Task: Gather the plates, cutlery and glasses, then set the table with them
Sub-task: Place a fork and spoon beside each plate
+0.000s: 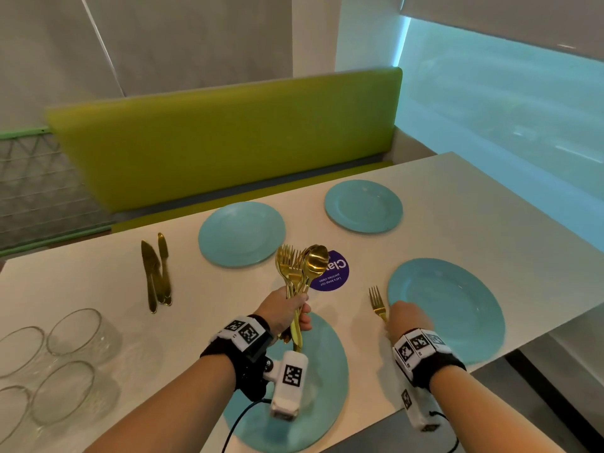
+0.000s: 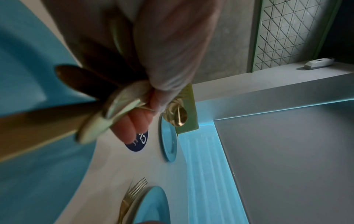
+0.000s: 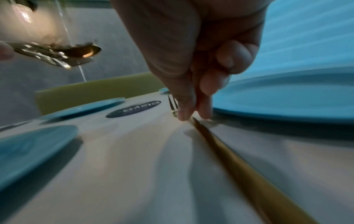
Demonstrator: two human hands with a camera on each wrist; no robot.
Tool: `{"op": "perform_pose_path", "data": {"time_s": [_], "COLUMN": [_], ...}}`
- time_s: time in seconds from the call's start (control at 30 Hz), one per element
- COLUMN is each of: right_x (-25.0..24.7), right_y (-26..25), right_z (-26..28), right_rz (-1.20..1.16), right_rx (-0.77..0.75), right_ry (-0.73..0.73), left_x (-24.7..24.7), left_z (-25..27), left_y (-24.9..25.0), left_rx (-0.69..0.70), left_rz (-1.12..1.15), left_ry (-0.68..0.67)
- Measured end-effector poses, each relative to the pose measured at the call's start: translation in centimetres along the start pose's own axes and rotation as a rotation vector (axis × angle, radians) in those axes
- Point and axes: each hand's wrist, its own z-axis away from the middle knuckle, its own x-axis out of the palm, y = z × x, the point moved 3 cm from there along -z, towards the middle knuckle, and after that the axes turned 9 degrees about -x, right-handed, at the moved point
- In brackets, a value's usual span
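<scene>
Four blue plates lie on the white table (image 1: 490, 197): far left (image 1: 242, 233), far right (image 1: 363, 206), near right (image 1: 457, 308) and near centre (image 1: 323, 387). My left hand (image 1: 287, 313) grips a bundle of gold forks and spoons (image 1: 302, 266) upright above the near-centre plate; the left wrist view shows the spoon bowls (image 2: 177, 113). My right hand (image 1: 390, 317) pinches the neck of a gold fork (image 1: 377, 304) lying on the table just left of the near-right plate. The right wrist view shows that hand's fingertips (image 3: 184, 115) on the fork's handle (image 3: 229, 151).
Gold knives (image 1: 157, 273) lie together at the table's left. Several clear glasses (image 1: 65, 354) stand at the near left corner. A purple round sticker (image 1: 336, 273) sits mid-table. A green bench back (image 1: 228, 142) runs behind the table; the right edge drops to a floor.
</scene>
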Motion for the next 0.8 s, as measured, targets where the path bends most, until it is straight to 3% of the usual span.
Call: {"op": "perform_pose_path", "data": {"time_s": [0.1, 0.23, 0.43, 0.63, 0.8], "right_x": [-1.1, -1.2, -1.5, -1.4, -2.4], "right_y": [-1.8, -6.3, -11.3, -11.0, -7.4], "right_z": [1.1, 3.9, 8.4, 10.3, 7.9], "right_rz": [-0.073, -0.349, -0.788, -0.979, -1.106], "right_rx": [-0.084, -0.281, -0.354, -0.280, -0.204], "right_ry": [0.030, -0.055, 0.020, 0.102, 0.108], "left_x": [-0.4, -0.9, -1.2, -0.7, 1.1], "left_z": [0.6, 2.0, 4.8, 6.9, 5.2], "left_y": [-0.5, -0.9, -1.4, -1.3, 0.3], "left_rx": [-0.007, 0.003, 0.059, 0.061, 0.076], "left_rz": [0.010, 0.010, -0.039, -0.056, -0.122], "left_ry": [-0.020, -0.082, -0.233, -0.339, -0.261]}}
